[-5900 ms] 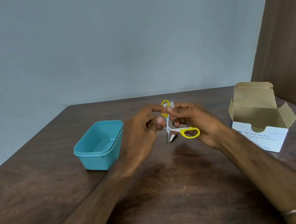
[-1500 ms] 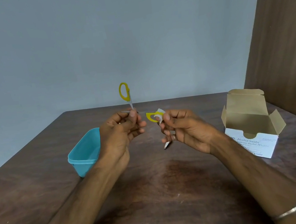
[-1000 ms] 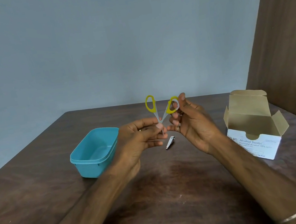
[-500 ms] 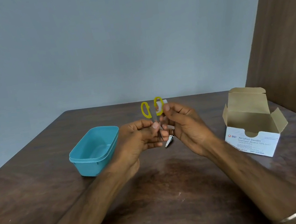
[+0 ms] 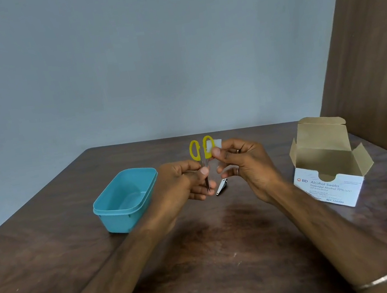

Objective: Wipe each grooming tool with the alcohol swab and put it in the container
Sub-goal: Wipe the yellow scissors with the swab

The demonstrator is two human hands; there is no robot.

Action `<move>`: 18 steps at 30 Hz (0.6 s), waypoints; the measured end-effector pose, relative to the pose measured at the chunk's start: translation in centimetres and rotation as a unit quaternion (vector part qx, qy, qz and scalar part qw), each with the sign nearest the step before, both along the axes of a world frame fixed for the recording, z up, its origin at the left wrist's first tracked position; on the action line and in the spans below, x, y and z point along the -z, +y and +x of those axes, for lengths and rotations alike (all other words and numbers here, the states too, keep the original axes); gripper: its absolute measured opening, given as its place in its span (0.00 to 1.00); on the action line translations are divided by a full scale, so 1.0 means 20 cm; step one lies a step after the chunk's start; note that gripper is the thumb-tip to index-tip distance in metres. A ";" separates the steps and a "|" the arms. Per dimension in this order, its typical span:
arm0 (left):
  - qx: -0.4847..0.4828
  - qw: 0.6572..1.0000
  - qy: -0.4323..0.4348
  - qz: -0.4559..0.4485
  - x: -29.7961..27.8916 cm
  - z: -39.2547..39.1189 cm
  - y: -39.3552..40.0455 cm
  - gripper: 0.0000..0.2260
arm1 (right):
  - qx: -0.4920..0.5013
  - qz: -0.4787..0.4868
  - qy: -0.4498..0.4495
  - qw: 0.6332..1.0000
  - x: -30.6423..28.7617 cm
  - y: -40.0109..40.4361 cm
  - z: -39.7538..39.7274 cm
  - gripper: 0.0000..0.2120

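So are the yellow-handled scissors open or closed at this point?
Closed. The scissors stand handles-up in the left hand, yellow loops side by side, blades together; the right hand pinches the alcohol swab against one loop.

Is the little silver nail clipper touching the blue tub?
Apart. The head view shows the nail clipper lying on the table well right of the blue tub.

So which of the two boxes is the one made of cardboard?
The white swab box on the right, with brown flaps standing open and printing on its front. The other, the blue tub on the left, is smooth plastic.
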State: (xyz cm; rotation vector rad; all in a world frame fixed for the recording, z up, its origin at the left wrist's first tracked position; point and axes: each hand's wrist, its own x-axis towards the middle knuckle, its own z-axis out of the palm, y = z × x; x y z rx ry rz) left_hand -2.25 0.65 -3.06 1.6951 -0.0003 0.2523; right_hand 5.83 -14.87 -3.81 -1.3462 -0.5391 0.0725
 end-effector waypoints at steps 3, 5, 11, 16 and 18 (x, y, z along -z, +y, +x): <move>-0.001 0.999 -0.009 0.036 0.02 0.00 0.00 0.07 | -0.005 -0.011 -0.013 1.000 0.00 0.01 0.00 0.06; 0.000 0.999 -0.012 0.043 0.02 0.00 0.01 0.06 | -0.003 -0.017 -0.015 1.000 0.01 0.01 0.00 0.07; -0.030 0.998 -0.007 0.052 0.01 0.02 0.01 0.07 | 0.002 -0.008 -0.010 1.000 0.01 0.01 0.01 0.06; -0.075 0.996 -0.021 0.039 -0.02 0.01 0.02 0.06 | 0.024 0.012 0.005 1.000 0.02 -0.02 0.03 0.06; -0.100 0.993 -0.034 0.052 -0.04 -0.01 0.04 0.04 | 0.042 0.008 0.011 0.999 0.02 -0.02 0.04 0.07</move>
